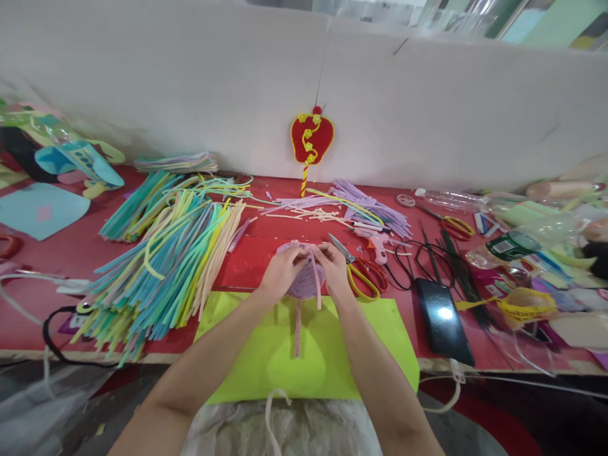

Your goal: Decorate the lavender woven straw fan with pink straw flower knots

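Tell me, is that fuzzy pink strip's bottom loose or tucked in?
Loose: the fuzzy pink strip pokes below the right hand, end free.

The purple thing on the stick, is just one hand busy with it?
No, the left hand and the right hand are both at the top of the purple thing.

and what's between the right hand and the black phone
In the head view, scissors with yellow and red handles lie between the right hand and the phone, with part of a black cord nearer the phone.
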A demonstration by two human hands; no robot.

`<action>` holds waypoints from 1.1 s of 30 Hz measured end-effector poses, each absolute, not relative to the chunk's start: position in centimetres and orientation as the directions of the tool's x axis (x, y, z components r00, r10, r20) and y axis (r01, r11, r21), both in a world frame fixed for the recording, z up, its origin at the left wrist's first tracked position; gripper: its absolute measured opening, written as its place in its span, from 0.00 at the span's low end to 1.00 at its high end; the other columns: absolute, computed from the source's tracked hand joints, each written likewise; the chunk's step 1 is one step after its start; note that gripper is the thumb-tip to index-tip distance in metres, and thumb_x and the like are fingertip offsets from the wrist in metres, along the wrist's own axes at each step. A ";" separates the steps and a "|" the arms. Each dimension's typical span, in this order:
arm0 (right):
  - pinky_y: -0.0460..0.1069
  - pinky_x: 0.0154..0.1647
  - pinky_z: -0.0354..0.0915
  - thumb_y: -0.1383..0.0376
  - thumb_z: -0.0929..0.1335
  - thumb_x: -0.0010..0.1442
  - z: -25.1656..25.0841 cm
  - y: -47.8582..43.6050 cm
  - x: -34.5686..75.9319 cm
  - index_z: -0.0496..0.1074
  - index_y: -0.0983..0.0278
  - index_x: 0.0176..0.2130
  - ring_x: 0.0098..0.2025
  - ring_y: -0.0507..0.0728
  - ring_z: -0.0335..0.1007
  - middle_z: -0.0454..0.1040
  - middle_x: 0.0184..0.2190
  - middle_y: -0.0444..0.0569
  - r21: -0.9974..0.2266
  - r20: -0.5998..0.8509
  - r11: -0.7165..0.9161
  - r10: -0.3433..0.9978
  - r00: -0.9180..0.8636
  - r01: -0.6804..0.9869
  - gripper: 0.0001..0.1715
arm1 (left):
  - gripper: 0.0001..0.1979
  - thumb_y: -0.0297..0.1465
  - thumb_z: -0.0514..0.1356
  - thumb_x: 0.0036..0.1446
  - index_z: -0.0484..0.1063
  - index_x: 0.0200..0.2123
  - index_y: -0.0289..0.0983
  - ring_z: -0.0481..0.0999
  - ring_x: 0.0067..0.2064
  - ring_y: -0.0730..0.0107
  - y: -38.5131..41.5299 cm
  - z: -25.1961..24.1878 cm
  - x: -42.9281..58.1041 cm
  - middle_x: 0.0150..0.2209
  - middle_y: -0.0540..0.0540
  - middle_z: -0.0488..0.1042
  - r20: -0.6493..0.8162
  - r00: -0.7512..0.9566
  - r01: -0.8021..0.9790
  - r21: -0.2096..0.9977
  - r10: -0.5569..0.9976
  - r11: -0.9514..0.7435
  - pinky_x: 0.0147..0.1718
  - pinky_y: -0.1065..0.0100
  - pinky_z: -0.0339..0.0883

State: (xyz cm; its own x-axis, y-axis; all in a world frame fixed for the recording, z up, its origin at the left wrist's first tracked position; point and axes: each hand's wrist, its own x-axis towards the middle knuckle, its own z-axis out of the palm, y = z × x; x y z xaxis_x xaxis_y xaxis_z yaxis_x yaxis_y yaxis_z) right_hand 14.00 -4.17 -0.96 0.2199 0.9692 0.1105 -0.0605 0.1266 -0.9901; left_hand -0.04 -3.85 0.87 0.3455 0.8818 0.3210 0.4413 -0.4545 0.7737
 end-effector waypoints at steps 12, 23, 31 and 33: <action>0.49 0.32 0.65 0.51 0.69 0.50 -0.1 -4.8 13.5 0.69 0.62 0.27 0.26 0.52 0.65 0.69 0.24 0.43 -0.983 0.182 0.173 0.940 0.288 0.057 0.16 | 0.09 0.31 0.55 0.58 0.70 0.42 0.38 0.72 0.47 0.66 -4.3 1.3 0.2 0.43 0.44 0.75 0.388 0.267 0.463 0.751 0.882 -0.471 0.49 0.63 0.66; 0.51 0.36 0.68 0.51 0.71 0.45 -0.9 -4.1 13.8 0.73 0.63 0.29 0.30 0.54 0.69 0.74 0.27 0.46 -0.994 0.099 0.107 0.970 0.220 -0.021 0.18 | 0.13 0.26 0.56 0.55 0.67 0.45 0.39 0.71 0.50 0.64 -5.0 1.6 0.4 0.48 0.44 0.72 0.344 0.305 0.676 0.579 0.888 -0.456 0.47 0.64 0.67; 0.50 0.34 0.70 0.55 0.73 0.42 0.0 -4.3 14.1 0.75 0.63 0.28 0.29 0.53 0.70 0.76 0.28 0.46 -0.980 -0.040 0.001 0.979 0.202 -0.201 0.16 | 0.12 0.28 0.50 0.60 0.68 0.45 0.39 0.70 0.50 0.65 -5.1 1.9 0.4 0.48 0.44 0.72 0.358 0.301 0.657 0.594 0.884 -0.465 0.47 0.65 0.65; 0.49 0.33 0.69 0.56 0.74 0.42 0.0 -4.1 14.6 0.75 0.62 0.28 0.30 0.52 0.70 0.76 0.29 0.45 -0.956 -0.072 0.000 0.970 0.234 -0.295 0.14 | 0.12 0.27 0.49 0.60 0.68 0.44 0.38 0.72 0.47 0.66 -4.8 2.1 0.0 0.45 0.44 0.73 0.391 0.231 0.631 0.637 0.891 -0.443 0.46 0.67 0.65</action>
State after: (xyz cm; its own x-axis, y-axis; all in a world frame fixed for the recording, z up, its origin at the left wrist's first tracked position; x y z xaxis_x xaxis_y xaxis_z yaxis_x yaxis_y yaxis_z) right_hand 14.57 -4.14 0.00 0.2340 0.9695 -0.0722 -0.2946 -0.0001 -0.9556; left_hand 0.01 -4.83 2.13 0.2311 0.8911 0.3905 0.6309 -0.4428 0.6371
